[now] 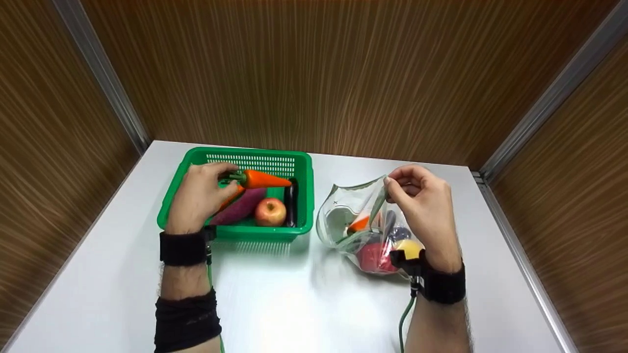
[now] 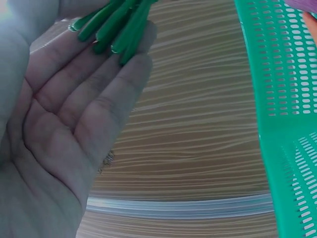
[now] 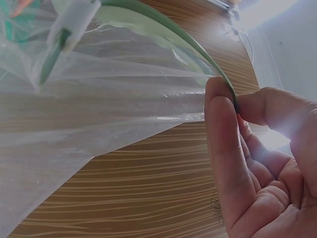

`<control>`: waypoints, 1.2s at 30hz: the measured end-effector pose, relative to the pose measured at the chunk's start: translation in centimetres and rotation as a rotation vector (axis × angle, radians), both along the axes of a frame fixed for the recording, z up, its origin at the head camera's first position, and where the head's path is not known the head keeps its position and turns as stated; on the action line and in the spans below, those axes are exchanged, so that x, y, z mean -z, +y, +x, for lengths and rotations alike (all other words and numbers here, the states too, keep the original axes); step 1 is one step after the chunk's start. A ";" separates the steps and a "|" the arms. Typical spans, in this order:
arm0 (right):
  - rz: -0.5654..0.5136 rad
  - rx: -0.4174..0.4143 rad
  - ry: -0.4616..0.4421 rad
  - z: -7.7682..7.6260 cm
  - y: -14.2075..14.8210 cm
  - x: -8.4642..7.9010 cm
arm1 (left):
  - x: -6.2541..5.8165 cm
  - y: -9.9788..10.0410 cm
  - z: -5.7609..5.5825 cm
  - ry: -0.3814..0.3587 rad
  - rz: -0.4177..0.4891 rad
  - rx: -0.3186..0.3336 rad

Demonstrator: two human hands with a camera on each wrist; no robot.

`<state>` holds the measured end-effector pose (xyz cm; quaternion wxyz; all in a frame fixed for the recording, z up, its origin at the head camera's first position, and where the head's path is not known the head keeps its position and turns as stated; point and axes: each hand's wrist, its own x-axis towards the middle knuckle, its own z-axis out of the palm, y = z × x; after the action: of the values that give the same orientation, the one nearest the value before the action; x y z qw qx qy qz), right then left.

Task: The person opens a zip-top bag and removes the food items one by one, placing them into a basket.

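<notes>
My left hand (image 1: 198, 196) pinches an orange carrot (image 1: 265, 179) by its green stalks (image 2: 124, 27), above the green basket (image 1: 308, 196). In the basket lie a purple sweet potato (image 1: 243, 206), a red-yellow apple (image 1: 270, 212), a dark eggplant (image 1: 291, 203) and another carrot (image 1: 232, 197), partly hidden by the hand. With thumb and fingers my right hand (image 1: 424, 196) grips the green-edged rim of a clear plastic bag (image 3: 124, 99), whose mouth gapes to the left. Inside the bag sit a red item (image 1: 375, 258), a yellow item (image 1: 408, 249), an orange piece (image 1: 358, 224) and dark items.
A white table (image 1: 274, 304) carries the basket on the left and the bag on the right. Wood-grain panels (image 1: 314, 73) rise behind and at both sides, with metal strips (image 1: 554, 93) at the corners. Green cables (image 1: 406, 314) trail from the wrist bands.
</notes>
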<state>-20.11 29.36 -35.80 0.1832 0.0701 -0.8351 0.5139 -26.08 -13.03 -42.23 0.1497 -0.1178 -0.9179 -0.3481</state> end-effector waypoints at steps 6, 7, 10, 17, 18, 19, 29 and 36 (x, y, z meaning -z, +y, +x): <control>0.003 -0.002 -0.005 0.0 -0.1 0.0 | 0.6 0.3 -0.5 -0.058 -0.055 -0.033; 0.000 -0.004 -0.005 0.0 -0.1 0.0 | 0.6 0.4 -0.6 -0.065 -0.063 -0.038; -0.004 -0.006 -0.006 0.0 -0.1 0.0 | 0.7 0.7 -0.5 -0.091 -0.080 -0.047; 0.003 -0.004 -0.011 0.0 -0.2 -0.1 | 0.8 1.3 -0.5 -0.204 -0.138 -0.015; 0.003 -0.005 -0.011 0.0 -0.2 -0.1 | 0.9 1.4 -0.5 -0.217 -0.152 -0.009; 0.003 -0.005 -0.011 0.0 -0.2 -0.1 | 0.9 1.5 -0.5 -0.229 -0.162 -0.003; 0.008 -0.007 -0.014 -0.1 -0.2 -0.1 | 1.1 2.0 -0.3 -0.294 -0.217 0.013; 0.013 -0.009 -0.014 -0.1 -0.2 -0.1 | 0.5 3.4 0.1 -0.278 -0.269 0.012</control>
<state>-20.21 29.19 -35.68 0.1748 0.0715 -0.8393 0.5098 -26.01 -9.62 -42.71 0.0023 -0.0931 -0.9673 -0.2360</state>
